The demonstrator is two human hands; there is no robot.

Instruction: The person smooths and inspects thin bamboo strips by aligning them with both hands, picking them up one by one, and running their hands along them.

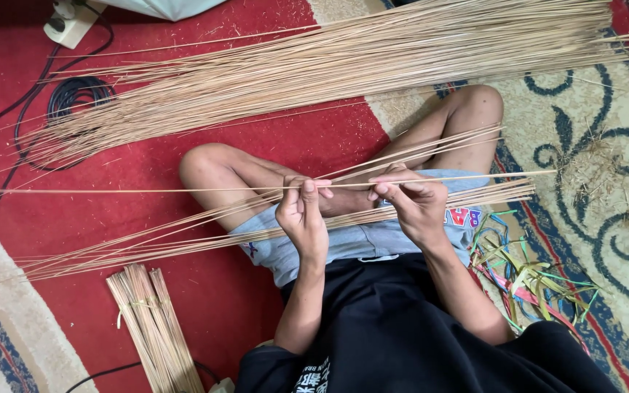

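Observation:
I sit cross-legged on a carpet. My left hand [302, 212] and my right hand [410, 198] both pinch one long thin straw-coloured stick [147, 190] that runs level across the view, from far left to beyond my right knee. The hands are about a hand's width apart, thumbs on top. Under them a loose sheaf of the same sticks [154, 244] lies across my lap and fans out to the left.
A large pile of long sticks [343, 65] lies across the top. A short tied bundle [156, 327] rests at lower left. Coloured plastic strips [529, 280] lie by my right side. Black cables [74, 98] and a power strip [70, 22] sit at top left on the red carpet.

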